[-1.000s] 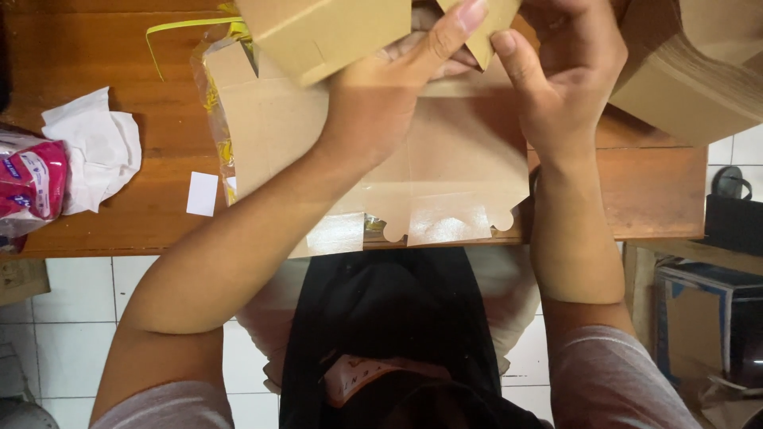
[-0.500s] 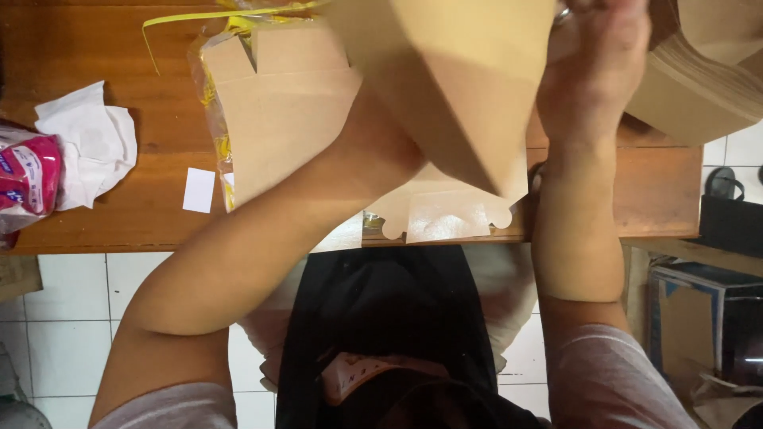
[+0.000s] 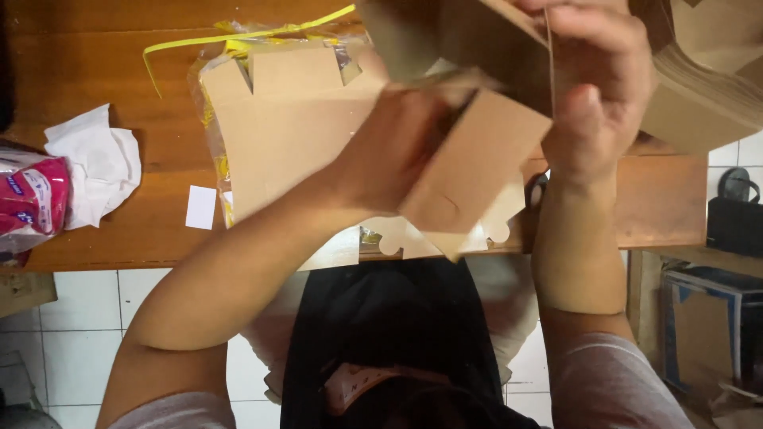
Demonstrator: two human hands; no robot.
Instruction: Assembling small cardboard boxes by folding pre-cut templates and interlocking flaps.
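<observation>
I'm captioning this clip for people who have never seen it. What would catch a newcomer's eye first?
First, the brown cardboard box, half folded and held up at top centre between the left hand and the right hand. Under it, flat cardboard blanks lie in clear plastic with a yellow strap on the wooden table. At the far left sit a white crumpled tissue and a pink packet.

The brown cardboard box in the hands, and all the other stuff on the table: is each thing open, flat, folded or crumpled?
cardboard box: half folded, flaps loose, held up off the table.
left hand: gripping the box.
right hand: gripping the box's top edge.
flat box blanks: unfolded, stacked in a torn-open plastic wrap.
white tissue: crumpled.
pink packet: lying down; open or sealed unclear.
white paper slip: lying flat.
</observation>
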